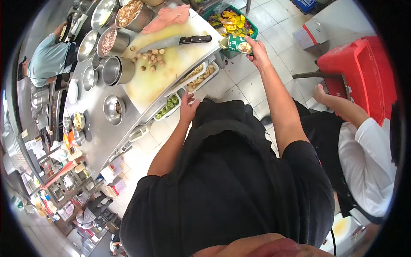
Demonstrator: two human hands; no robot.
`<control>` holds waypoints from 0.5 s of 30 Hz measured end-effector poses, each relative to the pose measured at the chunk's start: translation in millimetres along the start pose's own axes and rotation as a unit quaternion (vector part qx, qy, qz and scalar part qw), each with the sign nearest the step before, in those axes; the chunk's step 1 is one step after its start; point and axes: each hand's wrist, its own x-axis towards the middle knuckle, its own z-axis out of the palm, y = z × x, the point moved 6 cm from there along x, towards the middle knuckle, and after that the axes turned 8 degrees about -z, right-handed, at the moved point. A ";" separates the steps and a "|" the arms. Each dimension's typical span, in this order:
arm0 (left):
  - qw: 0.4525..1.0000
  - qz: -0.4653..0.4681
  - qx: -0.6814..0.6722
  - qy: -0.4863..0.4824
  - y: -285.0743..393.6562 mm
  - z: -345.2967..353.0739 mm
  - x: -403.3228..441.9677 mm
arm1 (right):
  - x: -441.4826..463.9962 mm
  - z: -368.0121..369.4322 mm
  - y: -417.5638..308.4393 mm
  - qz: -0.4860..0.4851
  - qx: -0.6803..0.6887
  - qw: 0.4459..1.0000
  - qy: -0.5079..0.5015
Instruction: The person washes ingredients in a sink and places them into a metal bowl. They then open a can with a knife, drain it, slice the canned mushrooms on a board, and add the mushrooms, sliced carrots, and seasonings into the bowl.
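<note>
My right hand (258,53) is wrapped round a green-labelled tin can (239,44), tipped on its side by the corner of the cutting board, with its end facing left. Behind it stands a green bin (255,31) full of yellow and purple scraps. My left hand (188,106) is by the counter's front edge, fingers apart and holding nothing, close to trays of food under the top. On the white cutting board (171,70) lie a large knife (180,41) with a black handle and several small round brown mushrooms (153,58). A pink cloth (168,19) is at the board's far end.
Steel pots and bowls line the counter, including a pot of chopped meat (113,43) and a small bowl (114,109). A co-worker in white (364,158) stands close on my right, near a red bin (355,73). Another person (51,60) works across the counter.
</note>
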 end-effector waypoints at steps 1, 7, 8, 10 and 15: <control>1.000 0.001 0.006 -0.002 2.7 1.3 3.8 | 3.2 0.1 -8.1 -0.010 -0.009 1.000 -0.018; 0.999 -0.001 0.046 0.025 2.7 -13.2 3.4 | 29.7 -21.1 20.2 -0.119 -0.179 0.975 0.062; 0.997 -0.009 0.073 0.019 -10.0 -14.0 0.5 | 10.6 -12.2 19.4 -0.095 -0.180 0.976 0.075; 0.994 -0.030 0.102 0.030 -18.0 -22.6 -2.7 | 10.6 -13.4 36.0 -0.063 -0.065 0.993 0.069; 0.992 -0.063 0.070 0.081 -26.1 -47.7 -33.2 | -9.5 -50.2 -20.0 -0.081 0.143 0.985 -0.057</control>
